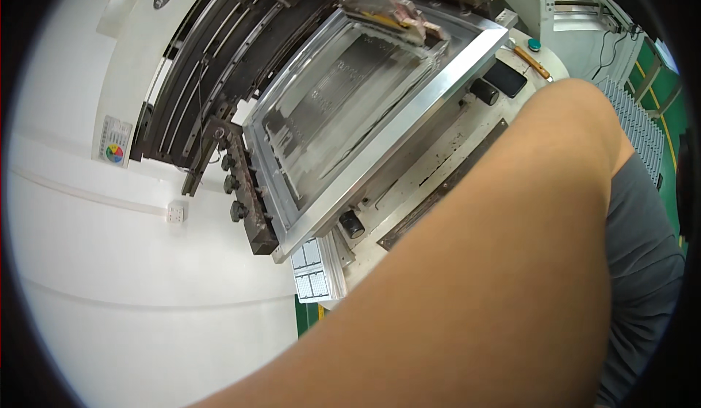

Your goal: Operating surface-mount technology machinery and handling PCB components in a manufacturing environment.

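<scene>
A large bare arm (467,262) fills the lower right, bent at the elbow and running out of the lower edge. Its hand is outside the picture, and I cannot tell whether it is my left or right arm. Neither my left hand nor my right hand shows. Beyond the arm, a metal-framed printing screen (438,90) sits tilted in a screen printing machine (120,65). Dark grey patches mark its mesh (328,94). At its far end is a squeegee assembly (387,13) smeared with residue.
A dark phone (505,78), a wooden-handled tool (531,62) and a green button (534,44) are on the machine's right side. Black knobs (352,224) line the frame's near side. Printed sheets (312,269) are stacked below the frame. Grey cloth (642,262) hangs at right.
</scene>
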`<state>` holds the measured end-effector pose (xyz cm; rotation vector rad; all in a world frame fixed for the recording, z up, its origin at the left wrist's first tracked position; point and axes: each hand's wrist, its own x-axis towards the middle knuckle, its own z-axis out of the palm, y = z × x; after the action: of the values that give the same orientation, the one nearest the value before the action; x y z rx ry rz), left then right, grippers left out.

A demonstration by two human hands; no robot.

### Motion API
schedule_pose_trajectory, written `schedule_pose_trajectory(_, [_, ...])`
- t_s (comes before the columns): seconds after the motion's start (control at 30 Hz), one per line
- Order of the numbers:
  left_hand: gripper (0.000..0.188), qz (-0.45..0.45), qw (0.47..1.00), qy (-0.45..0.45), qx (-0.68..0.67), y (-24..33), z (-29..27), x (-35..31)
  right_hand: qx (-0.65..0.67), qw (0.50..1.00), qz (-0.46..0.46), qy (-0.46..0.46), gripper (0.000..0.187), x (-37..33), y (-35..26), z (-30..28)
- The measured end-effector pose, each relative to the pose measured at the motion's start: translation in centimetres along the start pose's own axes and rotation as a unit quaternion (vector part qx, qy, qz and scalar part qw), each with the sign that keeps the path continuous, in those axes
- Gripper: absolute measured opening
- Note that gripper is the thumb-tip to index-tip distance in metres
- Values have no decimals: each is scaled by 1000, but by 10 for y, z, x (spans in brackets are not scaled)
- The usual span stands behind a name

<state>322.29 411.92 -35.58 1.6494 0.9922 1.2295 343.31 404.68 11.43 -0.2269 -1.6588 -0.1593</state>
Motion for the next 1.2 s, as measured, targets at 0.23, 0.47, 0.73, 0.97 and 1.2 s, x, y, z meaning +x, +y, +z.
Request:
schedule_pose_trajectory(0.23, [14,-174,983,46,-44,77,21,-2,-2,998,28,-56,23,-10,0,35])
schedule_pose_trajectory(0.47, [21,23,993,114,27,79,31,3,14,987,45,-152,23,-26,2,92])
schedule_pose_trajectory(0.73, [14,115,950,141,254,0,19,-7,28,925,54,-374,23,-47,17,152])
schedule_pose_trajectory(0.97, [33,-36,997,50,39,55,-3,-11,27,825,11,-564,23,-55,53,200])
schedule_pose_trajectory(1.2, [26,49,986,155,-38,60,3,-12,3,745,-74,-663,23,-53,82,226])
